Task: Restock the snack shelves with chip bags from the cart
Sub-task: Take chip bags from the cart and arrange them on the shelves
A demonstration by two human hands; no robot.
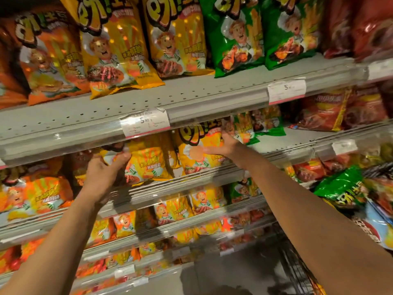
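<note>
- Shelf (212, 173) held yellow bags.
- Left hand (104, 173) gripped one bag (148, 162); right hand (223, 145) gripped another (197, 154).
- Cart (297, 271) at lower right carried a green bag (340, 186).

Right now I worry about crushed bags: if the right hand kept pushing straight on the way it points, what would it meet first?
The right hand already grips a yellow bag. Straight on, that bag would probably press against the green bags behind it; depth there is unclear.
</note>
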